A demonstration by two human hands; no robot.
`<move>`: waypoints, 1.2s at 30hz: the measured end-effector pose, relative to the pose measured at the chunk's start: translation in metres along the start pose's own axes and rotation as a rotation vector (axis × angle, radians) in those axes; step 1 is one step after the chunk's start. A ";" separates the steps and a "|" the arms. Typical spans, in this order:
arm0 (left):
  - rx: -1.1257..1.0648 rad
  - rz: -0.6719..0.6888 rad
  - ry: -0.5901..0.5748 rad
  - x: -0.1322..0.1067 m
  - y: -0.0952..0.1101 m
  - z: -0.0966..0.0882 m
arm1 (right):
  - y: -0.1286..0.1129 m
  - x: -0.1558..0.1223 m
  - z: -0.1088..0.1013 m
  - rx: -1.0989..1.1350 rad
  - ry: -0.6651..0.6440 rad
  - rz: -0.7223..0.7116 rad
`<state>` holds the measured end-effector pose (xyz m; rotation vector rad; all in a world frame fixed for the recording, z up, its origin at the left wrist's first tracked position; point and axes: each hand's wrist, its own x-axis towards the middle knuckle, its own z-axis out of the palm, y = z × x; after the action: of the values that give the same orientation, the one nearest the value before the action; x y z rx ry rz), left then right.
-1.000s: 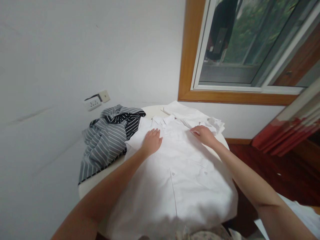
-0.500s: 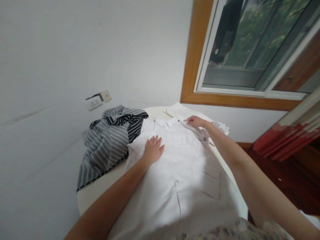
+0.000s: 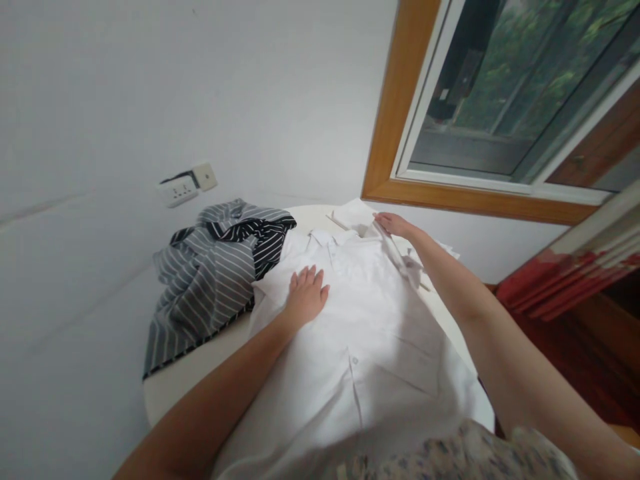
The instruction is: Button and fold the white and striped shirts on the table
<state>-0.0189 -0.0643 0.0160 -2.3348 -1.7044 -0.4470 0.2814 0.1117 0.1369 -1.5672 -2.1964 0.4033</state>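
A white button-up shirt (image 3: 370, 320) lies spread front side up, its collar toward the wall and its hem toward me. My left hand (image 3: 307, 293) rests flat on the left chest of the shirt, fingers stretched out. At the shirt's far right shoulder, my right hand (image 3: 393, 224) pinches the white fabric and holds its edge lifted. Below that hand the shirt's right side hangs in a fold. More white cloth (image 3: 353, 212) lies behind the collar, partly hidden by my right hand and forearm.
A crumpled grey and black striped garment (image 3: 215, 280) lies left of the shirt on the cream tabletop (image 3: 185, 393). A white wall with a socket (image 3: 179, 191) stands behind. A wood-framed window (image 3: 480, 193) is at the upper right, with a red and cream curtain (image 3: 550, 280) beside it.
My right hand has moved slightly away from me and up, drawing the shirt's right shoulder edge higher. My left hand stays flat in place. The view has shifted a little.
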 end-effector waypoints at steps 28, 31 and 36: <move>-0.014 0.003 0.002 0.003 -0.004 0.005 | -0.009 -0.072 -0.012 0.543 -0.238 -0.020; -0.023 -0.005 0.001 0.003 -0.004 0.007 | -0.006 -0.067 -0.023 0.426 -0.218 0.000; -0.028 -0.006 0.000 0.003 -0.005 0.007 | 0.006 -0.056 -0.045 -0.148 -0.190 0.106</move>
<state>-0.0217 -0.0578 0.0106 -2.3495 -1.7167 -0.4751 0.3242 0.0604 0.1646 -1.7964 -2.3376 0.4477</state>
